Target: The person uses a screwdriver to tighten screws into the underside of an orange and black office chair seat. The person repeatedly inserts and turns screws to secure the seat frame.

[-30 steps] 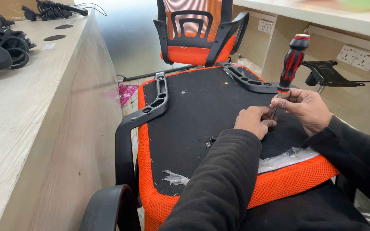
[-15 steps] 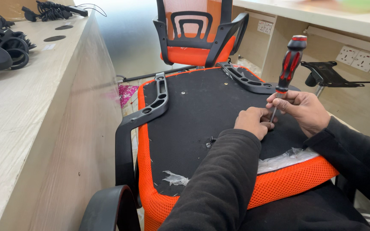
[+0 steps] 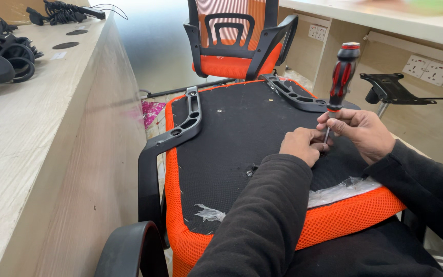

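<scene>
Your right hand [image 3: 360, 132] gripped the screwdriver [image 3: 340, 79] upright over the upturned chair seat [image 3: 232, 133]. Your left hand [image 3: 302, 145] pinched closed around its tip, touching the seat.

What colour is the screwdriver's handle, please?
The screwdriver handle is red and black, seen in the head view.

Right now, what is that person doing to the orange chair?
A person has an orange chair seat lying upside down, black underside up. Their right hand holds a red-and-black screwdriver upright by its shaft, tip down on the seat. Their left hand pinches something small at the tip. Black armrests are fitted on both sides.
</scene>
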